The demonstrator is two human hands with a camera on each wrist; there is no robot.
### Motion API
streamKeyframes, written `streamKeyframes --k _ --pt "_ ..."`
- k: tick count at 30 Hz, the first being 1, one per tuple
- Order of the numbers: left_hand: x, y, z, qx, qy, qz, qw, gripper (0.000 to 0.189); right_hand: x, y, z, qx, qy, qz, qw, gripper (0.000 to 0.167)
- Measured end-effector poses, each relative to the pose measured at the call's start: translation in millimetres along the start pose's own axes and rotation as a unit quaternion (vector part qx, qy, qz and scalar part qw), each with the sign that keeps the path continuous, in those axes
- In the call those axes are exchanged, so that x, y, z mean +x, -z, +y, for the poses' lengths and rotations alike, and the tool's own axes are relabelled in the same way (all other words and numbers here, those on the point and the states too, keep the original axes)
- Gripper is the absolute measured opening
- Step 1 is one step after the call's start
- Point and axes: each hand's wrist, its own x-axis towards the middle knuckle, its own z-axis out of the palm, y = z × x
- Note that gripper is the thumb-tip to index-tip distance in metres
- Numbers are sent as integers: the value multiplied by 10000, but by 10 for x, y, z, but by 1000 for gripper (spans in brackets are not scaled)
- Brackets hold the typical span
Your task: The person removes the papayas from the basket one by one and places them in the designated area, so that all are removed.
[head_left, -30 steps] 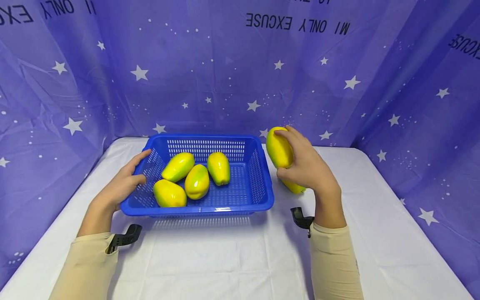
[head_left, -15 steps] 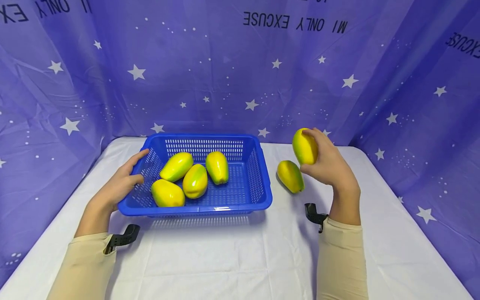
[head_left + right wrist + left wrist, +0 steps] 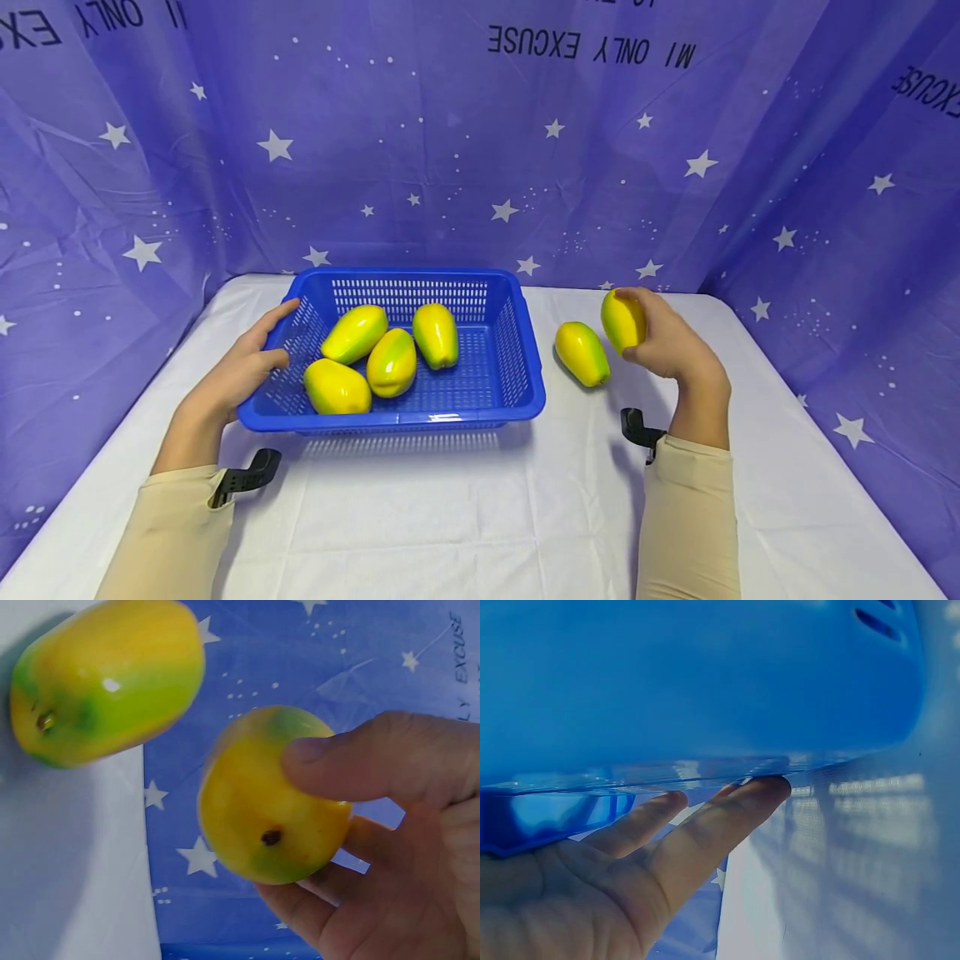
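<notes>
Fingers and thumb of our right hand are curled round a yellow-green fruit, gripping it from opposite sides; the right wrist view shows a dark spot on its near end. Whether this held fruit touches the worktop we cannot tell. Just left of these fingers, a loose fruit lies on the white-covered worktop, near the held one but apart from it.

Well to the left of the same fingers stands a blue basket with slotted walls. Our left hand is at its left end, fingers stretched fairly straight and touching it. To the right of those left fingers, inside the basket, sit four fruits: a front-left fruit nearest them, a slanted back-left fruit, a middle fruit, and a back-right fruit farthest off. Beyond both hands hangs a purple curtain with white stars; beige sleeves cover our arms.
</notes>
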Motion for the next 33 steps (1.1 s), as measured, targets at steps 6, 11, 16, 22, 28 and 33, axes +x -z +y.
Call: streamKeyframes --k 6,11,16,22,28,33 --pt "9 5 -5 -23 26 2 10000 87 4 -47 142 -22 -372 -327 9988 83" --pt "9 6 -1 -68 85 4 9999 87 3 -105 261 -1 -794 -633 9948 84" --pt "4 4 -3 -40 97 20 9999 87 5 -160 370 -136 -1050 -792 9912 87" --pt "1 0 -4 28 68 35 10000 88 8 -197 454 -233 -1334 -873 9869 91" --pt "-2 -5 -1 57 40 44 10000 87 -18 -189 439 -387 -1517 -929 9833 89" --pt "-8 -10 13 70 69 48 9999 87 -14 -166 369 -354 -1520 -935 9833 85"
